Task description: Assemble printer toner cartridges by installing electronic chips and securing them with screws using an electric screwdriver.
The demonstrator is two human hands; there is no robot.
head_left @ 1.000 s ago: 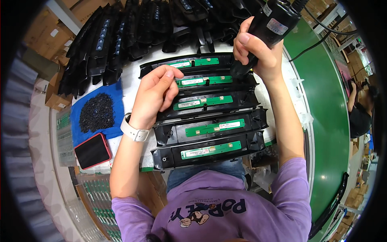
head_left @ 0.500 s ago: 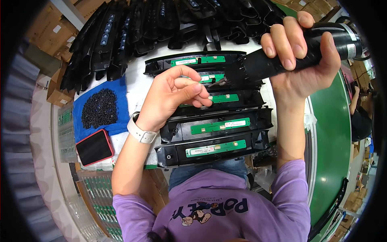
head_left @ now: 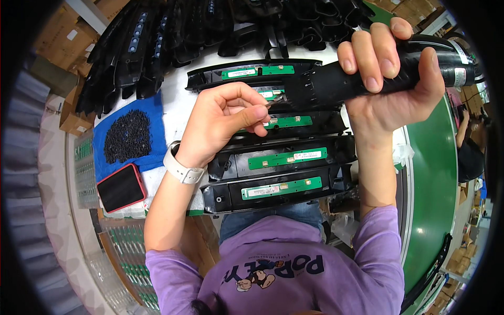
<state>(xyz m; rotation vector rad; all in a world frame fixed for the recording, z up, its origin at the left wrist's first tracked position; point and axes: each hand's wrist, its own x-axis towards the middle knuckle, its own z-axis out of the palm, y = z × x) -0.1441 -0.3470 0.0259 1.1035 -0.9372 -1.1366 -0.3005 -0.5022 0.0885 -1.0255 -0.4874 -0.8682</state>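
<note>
A black electric screwdriver [head_left: 331, 84] is gripped in my right hand [head_left: 388, 86], tilted with its tip toward the left. The thumb and fingers of my left hand [head_left: 223, 115] are pinched together close to that tip; anything between them is too small to name. Both hands are over a column of black plastic housings [head_left: 226, 165], several in number. In each housing lies a narrow green circuit board, such as the one nearest me [head_left: 286, 187] and another just beyond it [head_left: 289, 157]. The screwdriver and my left hand partly cover the middle boards.
Left of the housings, a heap of tiny black screws [head_left: 127, 137] rests on a blue cloth [head_left: 156, 107]. A red-cased phone [head_left: 122, 189] lies below it. Many more black housings [head_left: 136, 52] are piled along the far side. A green surface [head_left: 433, 173] runs along the right.
My left hand has shifted slightly left, still pinched. The screwdriver tip has moved a little left and up, with my right hand keeping its grip.
</note>
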